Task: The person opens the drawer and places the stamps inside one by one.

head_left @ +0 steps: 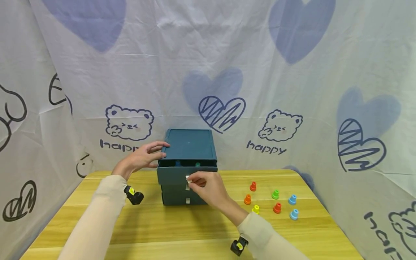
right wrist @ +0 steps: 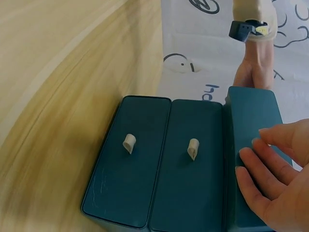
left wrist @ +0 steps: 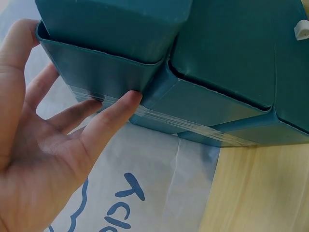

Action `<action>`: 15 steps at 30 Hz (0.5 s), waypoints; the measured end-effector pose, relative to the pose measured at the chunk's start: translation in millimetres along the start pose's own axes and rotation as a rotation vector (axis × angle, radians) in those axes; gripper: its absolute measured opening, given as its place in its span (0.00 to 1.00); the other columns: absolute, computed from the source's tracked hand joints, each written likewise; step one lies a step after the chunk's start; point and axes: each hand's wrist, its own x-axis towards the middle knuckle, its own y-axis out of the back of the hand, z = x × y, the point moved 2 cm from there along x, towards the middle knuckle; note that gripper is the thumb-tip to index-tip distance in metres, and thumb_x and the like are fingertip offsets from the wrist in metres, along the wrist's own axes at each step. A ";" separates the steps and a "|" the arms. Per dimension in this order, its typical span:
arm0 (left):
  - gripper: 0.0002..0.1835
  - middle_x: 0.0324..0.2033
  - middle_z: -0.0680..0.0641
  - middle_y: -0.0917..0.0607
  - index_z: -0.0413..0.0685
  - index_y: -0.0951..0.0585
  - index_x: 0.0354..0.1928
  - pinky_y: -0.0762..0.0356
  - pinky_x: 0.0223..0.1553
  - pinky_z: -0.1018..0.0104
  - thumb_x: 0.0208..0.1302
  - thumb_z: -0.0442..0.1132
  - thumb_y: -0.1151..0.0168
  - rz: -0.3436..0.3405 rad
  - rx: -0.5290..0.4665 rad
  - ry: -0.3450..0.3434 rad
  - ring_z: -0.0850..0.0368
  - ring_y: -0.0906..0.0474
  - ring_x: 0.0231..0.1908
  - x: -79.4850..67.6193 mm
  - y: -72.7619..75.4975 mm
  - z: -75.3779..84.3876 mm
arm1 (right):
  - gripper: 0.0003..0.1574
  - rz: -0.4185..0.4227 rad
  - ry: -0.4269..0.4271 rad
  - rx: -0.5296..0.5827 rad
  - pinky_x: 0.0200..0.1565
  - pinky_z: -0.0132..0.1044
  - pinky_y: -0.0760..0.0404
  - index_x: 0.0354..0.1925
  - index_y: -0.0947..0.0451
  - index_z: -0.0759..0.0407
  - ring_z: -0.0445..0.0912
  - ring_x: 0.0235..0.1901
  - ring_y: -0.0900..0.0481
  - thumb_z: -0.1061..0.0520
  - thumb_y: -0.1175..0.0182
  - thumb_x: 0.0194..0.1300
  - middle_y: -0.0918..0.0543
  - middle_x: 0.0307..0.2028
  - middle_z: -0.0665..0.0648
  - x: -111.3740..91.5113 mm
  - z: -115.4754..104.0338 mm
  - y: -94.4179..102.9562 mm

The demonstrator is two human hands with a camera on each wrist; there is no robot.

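A dark teal three-drawer box (head_left: 191, 143) stands on the table, its top drawer (head_left: 172, 175) pulled partly out. Through the gap above that drawer, a blue piece (head_left: 177, 164) and a green piece (head_left: 197, 164) are partly visible inside. My right hand (head_left: 209, 187) pinches the white tab (head_left: 187, 177) on the top drawer's front; the right wrist view hides this tab behind the fingers. Spread along the box's left side and top edge, my left hand (head_left: 140, 159) steadies it with extended fingers (left wrist: 113, 116). White tabs (right wrist: 129, 143) also mark the two lower drawers.
On the wooden table (head_left: 139, 231), several small coloured pegs stand to the right, among them a red peg (head_left: 277, 207), a green peg (head_left: 275, 194), a yellow peg (head_left: 255, 209) and a blue peg (head_left: 294, 214). A printed cloth (head_left: 175, 90) hangs behind the table.
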 end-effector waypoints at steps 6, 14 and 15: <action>0.33 0.83 0.37 0.54 0.53 0.37 0.78 0.30 0.70 0.34 0.77 0.51 0.41 -0.006 -0.002 -0.003 0.28 0.47 0.78 -0.1 -0.1 -1.2 | 0.07 0.017 0.029 -0.035 0.38 0.25 0.13 0.43 0.10 0.61 0.47 0.33 0.09 0.64 0.30 0.65 0.07 0.40 0.57 8.2 5.6 -1.6; 0.33 0.83 0.36 0.54 0.52 0.37 0.78 0.26 0.68 0.36 0.77 0.51 0.40 0.002 -0.007 -0.006 0.29 0.47 0.78 1.2 0.2 -2.2 | 0.07 0.028 0.010 -0.054 0.38 0.26 0.13 0.43 0.10 0.60 0.47 0.34 0.10 0.63 0.30 0.66 0.07 0.39 0.57 17.0 12.2 -3.1; 0.33 0.83 0.36 0.54 0.51 0.37 0.77 0.26 0.68 0.37 0.77 0.50 0.40 0.002 -0.008 -0.005 0.29 0.46 0.78 1.3 0.4 -2.5 | 0.08 0.029 0.005 -0.056 0.38 0.26 0.13 0.43 0.10 0.60 0.47 0.34 0.10 0.63 0.30 0.66 0.07 0.40 0.57 17.9 13.0 -3.5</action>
